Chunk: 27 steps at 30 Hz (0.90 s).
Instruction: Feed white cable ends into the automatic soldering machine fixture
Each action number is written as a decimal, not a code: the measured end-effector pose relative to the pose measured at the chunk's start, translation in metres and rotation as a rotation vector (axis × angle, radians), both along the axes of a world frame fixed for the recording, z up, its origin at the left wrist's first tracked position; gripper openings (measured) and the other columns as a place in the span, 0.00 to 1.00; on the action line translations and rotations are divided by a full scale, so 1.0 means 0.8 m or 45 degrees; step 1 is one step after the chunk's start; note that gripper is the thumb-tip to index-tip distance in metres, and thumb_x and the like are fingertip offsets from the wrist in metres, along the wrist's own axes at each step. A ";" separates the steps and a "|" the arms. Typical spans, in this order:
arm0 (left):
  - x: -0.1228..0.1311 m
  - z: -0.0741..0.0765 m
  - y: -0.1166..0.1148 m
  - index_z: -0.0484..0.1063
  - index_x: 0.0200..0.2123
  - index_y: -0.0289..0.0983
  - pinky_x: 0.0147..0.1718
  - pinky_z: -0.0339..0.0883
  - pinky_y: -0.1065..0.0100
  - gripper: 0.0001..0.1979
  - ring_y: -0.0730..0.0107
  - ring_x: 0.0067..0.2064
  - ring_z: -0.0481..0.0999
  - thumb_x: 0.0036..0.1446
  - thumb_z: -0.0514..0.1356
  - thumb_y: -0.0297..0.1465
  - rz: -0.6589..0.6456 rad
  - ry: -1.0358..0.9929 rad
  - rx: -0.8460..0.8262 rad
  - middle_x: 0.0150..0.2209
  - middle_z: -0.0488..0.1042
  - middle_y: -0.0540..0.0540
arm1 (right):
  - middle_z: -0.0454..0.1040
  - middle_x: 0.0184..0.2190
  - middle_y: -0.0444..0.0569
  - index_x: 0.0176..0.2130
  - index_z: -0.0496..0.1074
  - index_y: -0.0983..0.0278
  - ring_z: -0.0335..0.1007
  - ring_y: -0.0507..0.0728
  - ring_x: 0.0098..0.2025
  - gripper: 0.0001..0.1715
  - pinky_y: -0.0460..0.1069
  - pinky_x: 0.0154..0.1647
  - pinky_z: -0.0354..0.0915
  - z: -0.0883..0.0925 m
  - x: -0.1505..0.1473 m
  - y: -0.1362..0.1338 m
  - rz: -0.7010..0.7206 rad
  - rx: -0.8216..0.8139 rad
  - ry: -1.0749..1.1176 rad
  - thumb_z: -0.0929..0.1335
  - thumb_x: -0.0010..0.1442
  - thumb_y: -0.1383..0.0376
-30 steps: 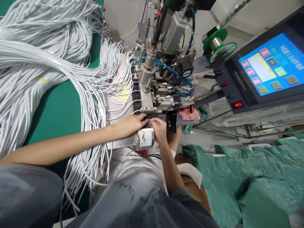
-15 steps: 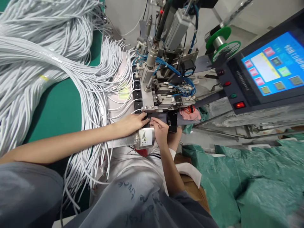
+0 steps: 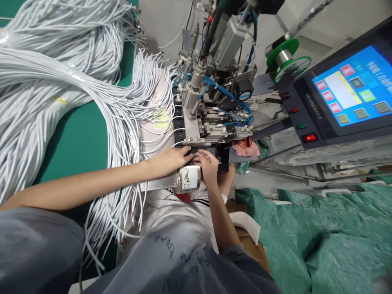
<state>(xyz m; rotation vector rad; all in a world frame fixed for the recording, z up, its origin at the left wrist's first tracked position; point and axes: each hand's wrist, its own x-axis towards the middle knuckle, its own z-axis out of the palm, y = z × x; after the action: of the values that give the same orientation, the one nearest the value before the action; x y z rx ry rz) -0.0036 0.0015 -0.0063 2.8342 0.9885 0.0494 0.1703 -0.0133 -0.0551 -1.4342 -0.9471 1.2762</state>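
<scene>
My left hand (image 3: 170, 159) and my right hand (image 3: 208, 162) meet fingertip to fingertip just under the metal head of a small machine (image 3: 204, 122). Both hands are closed in a pinch on a thin white cable end with a small metal tip (image 3: 193, 155). A white cable (image 3: 159, 143) runs left from there to the bundle. Below the hands a metal bar carries a white label with a triangle mark (image 3: 189, 179). What sits under the fingers is hidden.
Large bundles of white cables (image 3: 61, 77) lie on the green table (image 3: 76, 139) at left. A touchscreen panel (image 3: 352, 90) with red and green buttons stands right. A green wire spool (image 3: 288, 57) sits behind the machine. Green plastic sheeting (image 3: 306, 237) covers the lower right.
Both hands stay pinched at the same spot below the machine head; only the view has drifted slightly.
</scene>
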 end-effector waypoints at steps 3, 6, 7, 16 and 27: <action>0.000 -0.001 0.000 0.63 0.53 0.31 0.32 0.68 0.66 0.18 0.67 0.34 0.73 0.59 0.49 0.21 -0.004 -0.004 -0.010 0.41 0.66 0.40 | 0.71 0.23 0.44 0.28 0.71 0.64 0.67 0.51 0.25 0.11 0.46 0.25 0.65 -0.003 0.002 0.007 0.085 -0.065 -0.009 0.70 0.45 0.60; 0.000 0.001 0.000 0.63 0.53 0.32 0.33 0.68 0.66 0.18 0.67 0.34 0.73 0.59 0.49 0.22 0.008 -0.001 -0.033 0.41 0.66 0.39 | 0.68 0.20 0.42 0.25 0.69 0.64 0.62 0.50 0.22 0.11 0.45 0.22 0.59 -0.005 0.005 0.013 0.186 -0.093 0.016 0.69 0.45 0.59; 0.001 0.003 0.000 0.63 0.53 0.32 0.33 0.68 0.65 0.18 0.67 0.34 0.73 0.60 0.49 0.22 0.013 0.002 -0.034 0.41 0.66 0.39 | 0.67 0.20 0.42 0.25 0.68 0.64 0.61 0.49 0.21 0.11 0.44 0.21 0.57 -0.005 0.007 0.014 0.224 -0.092 0.024 0.69 0.45 0.59; 0.000 0.034 -0.015 0.72 0.30 0.28 0.27 0.64 0.65 0.09 0.63 0.30 0.73 0.52 0.52 0.18 0.118 0.159 0.040 0.30 0.70 0.39 | 0.54 0.16 0.37 0.23 0.61 0.62 0.49 0.48 0.19 0.13 0.44 0.20 0.48 -0.017 0.013 0.022 0.466 0.128 -0.148 0.64 0.53 0.58; -0.017 0.030 0.000 0.72 0.38 0.27 0.23 0.58 0.70 0.13 0.63 0.30 0.75 0.55 0.49 0.17 0.390 0.238 0.167 0.32 0.73 0.36 | 0.69 0.21 0.43 0.25 0.69 0.63 0.62 0.51 0.23 0.11 0.47 0.27 0.57 0.053 -0.050 -0.090 0.289 0.464 -0.705 0.62 0.57 0.66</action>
<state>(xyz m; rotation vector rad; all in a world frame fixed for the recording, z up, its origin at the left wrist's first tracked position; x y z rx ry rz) -0.0170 0.0016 0.0179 2.8136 1.5053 -0.1262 0.1305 -0.0850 -0.0129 -1.4354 -1.6595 0.8023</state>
